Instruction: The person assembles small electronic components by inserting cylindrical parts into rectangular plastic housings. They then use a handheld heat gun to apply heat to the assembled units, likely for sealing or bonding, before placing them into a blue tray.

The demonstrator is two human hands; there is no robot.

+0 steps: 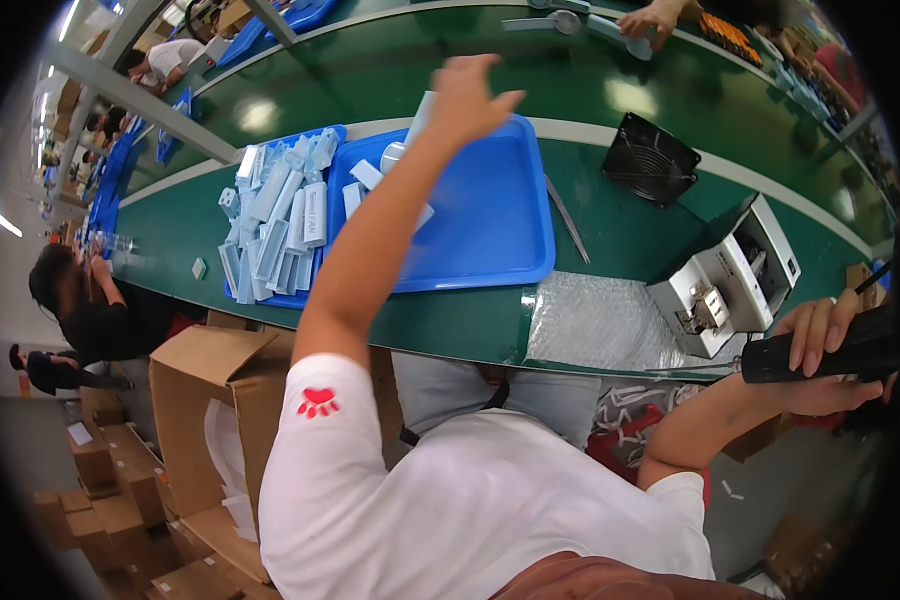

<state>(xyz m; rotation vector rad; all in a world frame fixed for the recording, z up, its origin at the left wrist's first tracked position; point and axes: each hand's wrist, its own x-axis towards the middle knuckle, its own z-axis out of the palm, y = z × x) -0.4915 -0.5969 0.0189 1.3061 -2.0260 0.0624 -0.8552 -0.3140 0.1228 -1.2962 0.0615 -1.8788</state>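
My left hand (467, 100) is raised past the far edge of a blue tray (485, 215), over the green belt, slightly blurred. Its fingers are apart and nothing shows in them. Under my left forearm, several light-blue plastic pieces (367, 174) lie in the tray's left part, partly hidden. On the right, my right hand (815, 340) is wrapped round a black electric screwdriver (770, 358), whose thin bit points left over the table's front edge. Near its tip, a white and grey box-shaped device (695, 300) rests by a sheet of bubble wrap (595, 322).
A second blue tray (295, 298) is heaped with light-blue casings (275, 215). Tweezers (567, 220) and a black fan (652, 160) lie on the green table. Beyond runs a green belt (360, 80), where another person's hand (655, 20) touches a light-blue part. An open carton (195, 400) stands at left.
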